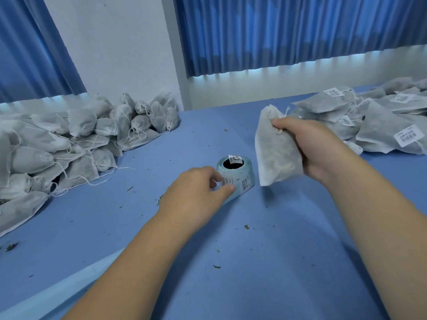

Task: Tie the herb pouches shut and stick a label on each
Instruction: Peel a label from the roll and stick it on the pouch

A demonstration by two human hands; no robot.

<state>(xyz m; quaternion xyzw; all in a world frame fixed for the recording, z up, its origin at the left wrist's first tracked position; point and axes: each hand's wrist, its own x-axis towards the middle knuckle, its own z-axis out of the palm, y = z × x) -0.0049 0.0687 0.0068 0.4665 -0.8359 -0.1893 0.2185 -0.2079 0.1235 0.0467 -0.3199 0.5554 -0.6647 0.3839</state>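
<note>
A roll of labels (238, 175) on pale blue backing stands upright mid-table, hollow core facing up. My left hand (198, 190) is at its front left side, thumb and fingers pinching a label at the roll's edge. My right hand (309, 146) grips a white mesh herb pouch (275, 148) above the table, just right of the roll, its tied neck and drawstring up by my fingers. No label shows on the side of the pouch facing me.
A heap of unlabelled white pouches (69, 144) with loose strings fills the left side. A pile of pouches carrying barcode labels (374, 118) lies at the right. Herb crumbs dot the blue table cover (254, 250). Blue curtains (288, 31) hang behind.
</note>
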